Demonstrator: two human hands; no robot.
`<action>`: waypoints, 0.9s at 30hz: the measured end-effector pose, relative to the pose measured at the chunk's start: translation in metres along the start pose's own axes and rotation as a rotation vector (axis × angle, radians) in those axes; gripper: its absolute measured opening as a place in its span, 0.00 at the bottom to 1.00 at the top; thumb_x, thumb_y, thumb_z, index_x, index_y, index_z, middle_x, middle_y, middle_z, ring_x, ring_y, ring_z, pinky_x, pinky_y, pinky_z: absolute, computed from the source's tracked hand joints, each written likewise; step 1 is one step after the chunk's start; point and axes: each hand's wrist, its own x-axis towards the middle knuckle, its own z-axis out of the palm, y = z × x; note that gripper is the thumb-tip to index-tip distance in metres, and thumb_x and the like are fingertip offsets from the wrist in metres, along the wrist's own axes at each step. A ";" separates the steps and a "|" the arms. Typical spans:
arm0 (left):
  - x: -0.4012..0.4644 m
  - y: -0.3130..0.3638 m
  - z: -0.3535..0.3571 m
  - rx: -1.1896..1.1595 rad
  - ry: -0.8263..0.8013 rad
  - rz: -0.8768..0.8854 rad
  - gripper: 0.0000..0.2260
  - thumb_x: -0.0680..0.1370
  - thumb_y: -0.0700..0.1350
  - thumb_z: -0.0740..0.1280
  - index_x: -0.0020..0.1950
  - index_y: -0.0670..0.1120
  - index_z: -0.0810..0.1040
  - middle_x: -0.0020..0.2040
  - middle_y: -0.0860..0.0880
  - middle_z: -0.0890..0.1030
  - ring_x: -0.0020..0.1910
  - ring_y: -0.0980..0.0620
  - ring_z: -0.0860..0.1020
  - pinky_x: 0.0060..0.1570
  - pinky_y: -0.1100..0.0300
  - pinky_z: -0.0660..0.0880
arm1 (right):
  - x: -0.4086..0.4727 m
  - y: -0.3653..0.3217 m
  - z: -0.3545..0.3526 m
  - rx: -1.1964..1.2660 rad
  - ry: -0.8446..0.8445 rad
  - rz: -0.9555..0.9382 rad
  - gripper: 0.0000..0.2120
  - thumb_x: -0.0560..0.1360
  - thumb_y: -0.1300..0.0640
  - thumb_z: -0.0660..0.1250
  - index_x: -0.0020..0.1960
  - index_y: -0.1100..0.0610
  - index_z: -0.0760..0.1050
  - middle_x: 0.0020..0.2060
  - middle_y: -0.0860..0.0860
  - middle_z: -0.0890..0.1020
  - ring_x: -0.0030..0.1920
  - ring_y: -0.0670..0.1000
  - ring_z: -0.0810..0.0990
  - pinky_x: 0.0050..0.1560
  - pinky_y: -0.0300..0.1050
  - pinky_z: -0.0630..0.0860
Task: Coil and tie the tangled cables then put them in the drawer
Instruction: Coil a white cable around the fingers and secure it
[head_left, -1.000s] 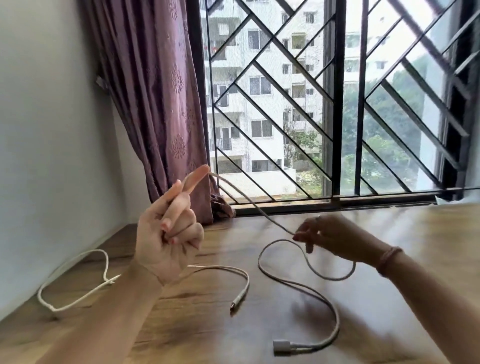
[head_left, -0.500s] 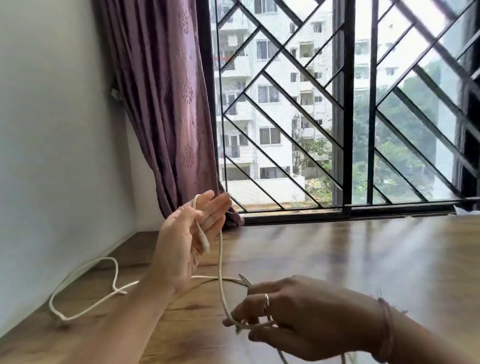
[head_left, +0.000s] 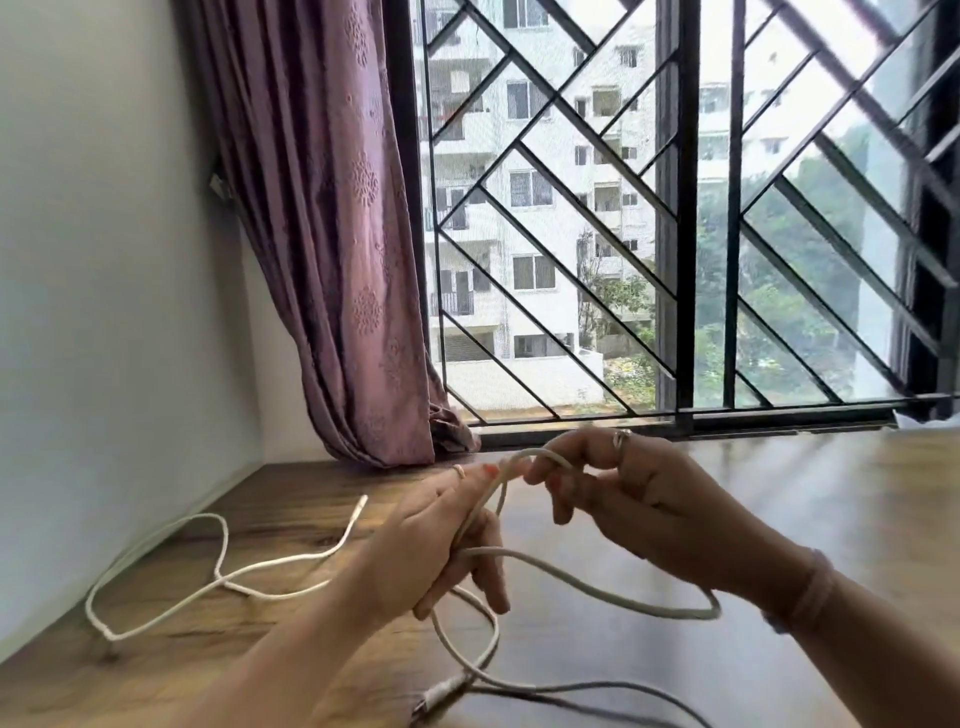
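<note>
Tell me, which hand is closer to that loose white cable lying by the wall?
Left. The left hand is just right of the loose cable, without touching it; the right hand sits farther right. Both hold another cable.

The desk (head_left: 779, 499) is brown wood with visible grain and a glossy finish that reflects the window light. The cable (head_left: 597, 584) held above it looks like smooth off-white plastic; the second cable (head_left: 223, 540) lying left of it looks matt white. Behind the desk, the curtain (head_left: 322, 234) is mauve cloth with embossed motifs, and the grille (head_left: 670, 208) is dark painted metal.
</note>
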 end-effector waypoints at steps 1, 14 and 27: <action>-0.001 0.000 0.000 -0.020 -0.015 -0.038 0.21 0.78 0.58 0.52 0.54 0.48 0.80 0.24 0.41 0.78 0.13 0.57 0.64 0.16 0.72 0.60 | 0.002 0.003 -0.002 -0.106 0.051 0.018 0.11 0.74 0.41 0.61 0.50 0.45 0.78 0.35 0.46 0.82 0.26 0.54 0.72 0.28 0.46 0.69; 0.001 0.000 0.007 -0.362 -0.215 -0.257 0.18 0.76 0.58 0.65 0.48 0.45 0.84 0.48 0.40 0.85 0.19 0.59 0.75 0.25 0.68 0.74 | 0.003 0.029 -0.029 -0.749 0.186 0.010 0.20 0.72 0.40 0.60 0.50 0.53 0.78 0.40 0.44 0.80 0.24 0.41 0.76 0.28 0.40 0.74; 0.003 0.006 0.002 -0.875 -0.306 -0.167 0.17 0.77 0.51 0.66 0.55 0.39 0.82 0.59 0.40 0.80 0.52 0.47 0.83 0.32 0.66 0.77 | -0.012 0.063 -0.073 -0.844 0.179 0.168 0.26 0.62 0.37 0.69 0.52 0.54 0.80 0.29 0.50 0.81 0.18 0.44 0.75 0.27 0.32 0.71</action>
